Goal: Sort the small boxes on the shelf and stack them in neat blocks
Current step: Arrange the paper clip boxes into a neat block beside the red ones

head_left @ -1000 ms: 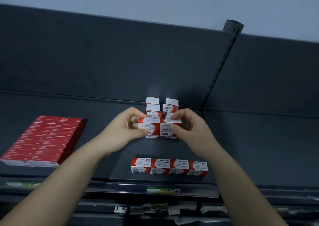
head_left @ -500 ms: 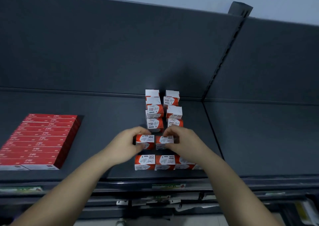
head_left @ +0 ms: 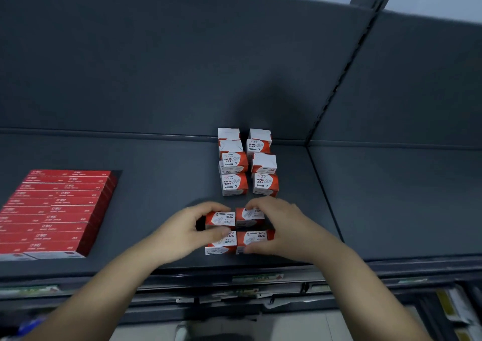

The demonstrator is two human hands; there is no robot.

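Small red-and-white paper clip boxes stand on a dark grey shelf (head_left: 161,236). My left hand (head_left: 182,232) grips one box (head_left: 221,218) and my right hand (head_left: 284,226) grips another box (head_left: 251,215); the two sit side by side on top of the front row (head_left: 241,240) near the shelf edge. The right end of that row is hidden under my right hand. Behind them two columns of the same boxes, a left column (head_left: 233,163) and a right column (head_left: 263,163), run back to the shelf wall.
A flat block of red staple boxes (head_left: 54,210) lies at the left of the shelf. A slotted upright post (head_left: 339,80) divides the back panel. Below the shelf lip run price-tag strips (head_left: 257,278) and a lower shelf with packets (head_left: 456,306).
Both hands have carried two boxes from the columns toward me and lowered them onto the front row. The camera has tilted down and closer.
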